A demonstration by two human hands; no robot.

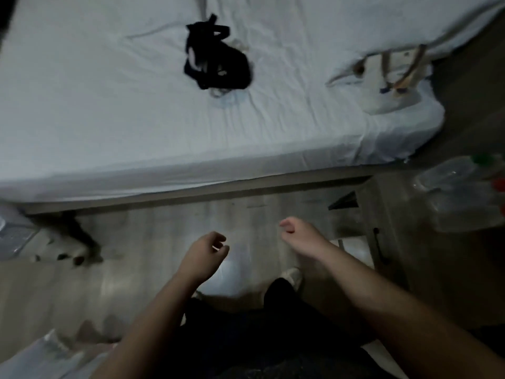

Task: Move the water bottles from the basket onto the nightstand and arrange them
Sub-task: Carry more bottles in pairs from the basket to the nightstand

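The frame is dim and blurred. Clear plastic water bottles (461,195) with green and red caps lie on the dark wooden nightstand (437,263) at the right edge. My left hand (205,253) hangs over the floor in the lower middle, fingers loosely curled and holding nothing. A little to its right, nearer the nightstand's front, my right hand (297,236) is also loosely curled with nothing in it. No basket can be told apart for sure; a pale mesh-like thing (13,236) shows at the left edge.
A bed with a white sheet (191,132) fills the upper frame, with a black strapped object (216,64) and a pale bag with tan handles (393,75) on it. Light wooden floor (153,236) lies below. My dark-trousered legs (259,324) stand under the hands.
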